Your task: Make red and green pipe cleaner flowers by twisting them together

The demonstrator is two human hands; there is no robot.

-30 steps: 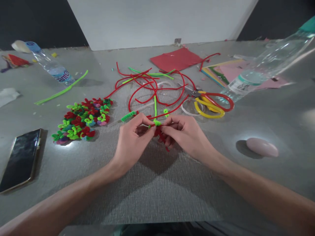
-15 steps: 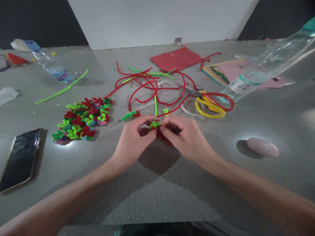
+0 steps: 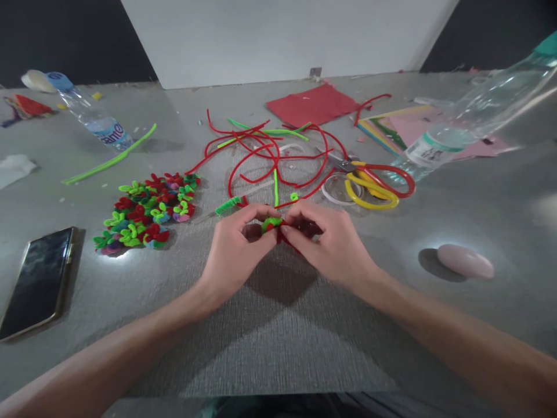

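My left hand point(image 3: 239, 244) pinches a small green and red fuzzy piece point(image 3: 271, 223) near the middle of the table. Close against it, my right hand point(image 3: 333, 241) grips the red part of the same piece, its fingertips almost touching those of the left. Fingers hide much of the piece. Just beyond the hands lie loose red pipe cleaners point(image 3: 278, 157), a coiled green one point(image 3: 228, 205) and a tiny green curl point(image 3: 294, 197). A cluster of red and green fuzzy flowers point(image 3: 139, 215) sits to the left.
Scissors with red and yellow handles point(image 3: 374, 186) lie beside a clear tape roll point(image 3: 342, 189). A phone point(image 3: 38, 278) is at the left, a pink oval object point(image 3: 465, 261) at the right. Bottles stand at left point(image 3: 100, 122) and right point(image 3: 452, 130); red paper point(image 3: 311, 105) lies behind.
Both hands stay almost in place. The red part between them has shifted and shows less below the right fingers; the green part is turned slightly.
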